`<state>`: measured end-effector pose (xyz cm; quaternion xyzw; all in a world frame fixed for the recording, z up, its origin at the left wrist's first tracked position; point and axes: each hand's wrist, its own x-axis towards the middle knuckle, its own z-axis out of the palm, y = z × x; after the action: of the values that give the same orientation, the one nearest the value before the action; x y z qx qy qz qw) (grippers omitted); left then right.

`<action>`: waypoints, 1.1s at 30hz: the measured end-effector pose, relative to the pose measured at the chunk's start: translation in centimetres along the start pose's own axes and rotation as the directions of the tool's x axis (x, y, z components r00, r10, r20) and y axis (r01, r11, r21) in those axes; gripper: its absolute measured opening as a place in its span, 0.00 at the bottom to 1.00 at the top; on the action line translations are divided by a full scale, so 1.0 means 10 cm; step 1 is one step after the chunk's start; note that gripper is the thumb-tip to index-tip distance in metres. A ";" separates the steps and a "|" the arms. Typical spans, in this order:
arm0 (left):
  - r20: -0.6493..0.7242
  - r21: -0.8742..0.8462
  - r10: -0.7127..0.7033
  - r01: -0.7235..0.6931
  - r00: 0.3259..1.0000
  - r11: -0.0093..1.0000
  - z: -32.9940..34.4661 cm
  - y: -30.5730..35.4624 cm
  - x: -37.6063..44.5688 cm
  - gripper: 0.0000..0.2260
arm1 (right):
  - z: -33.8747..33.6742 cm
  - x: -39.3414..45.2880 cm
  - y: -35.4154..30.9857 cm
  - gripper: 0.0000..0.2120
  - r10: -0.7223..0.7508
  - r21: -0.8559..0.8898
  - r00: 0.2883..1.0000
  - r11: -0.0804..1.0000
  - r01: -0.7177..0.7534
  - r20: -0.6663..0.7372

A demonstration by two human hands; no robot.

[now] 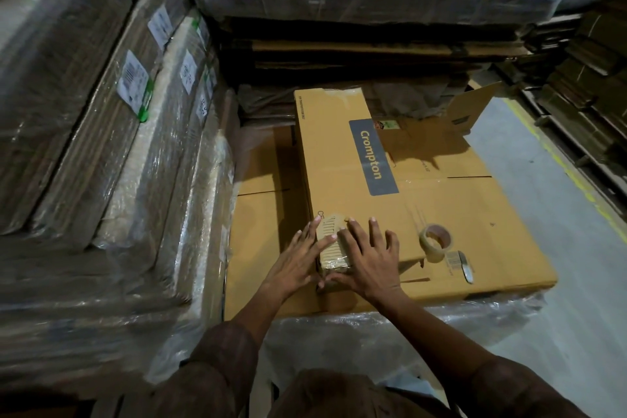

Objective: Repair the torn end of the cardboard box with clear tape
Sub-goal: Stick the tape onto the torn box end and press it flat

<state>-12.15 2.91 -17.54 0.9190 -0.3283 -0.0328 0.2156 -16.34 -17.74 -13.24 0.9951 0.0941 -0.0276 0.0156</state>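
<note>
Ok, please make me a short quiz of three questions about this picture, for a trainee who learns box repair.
1. True or false: both hands lie with straight fingers on the near end of the Crompton box.
2. Where is the tape roll?
A. in the left hand
B. on the cardboard, to the right of the right hand
C. on the grey floor
3. Fill in: the torn patch between the hands looks shiny, so clear ____ seems to cover it already.

Key
1. True: the left hand and the right hand press flat beside the patch.
2. B
3. tape
</note>
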 end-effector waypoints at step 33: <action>0.063 -0.651 -0.760 0.604 0.647 0.460 -0.25 0.19 0.53 0.22 | -1.28 0.49 0.61 0.22 0.333 0.454 0.811 0.697 -0.555 0.481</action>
<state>-8.60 -0.79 -14.06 0.8430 0.1291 -0.1132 0.5097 -9.71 -22.38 -0.56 0.9209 -0.1709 -0.2328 -0.2619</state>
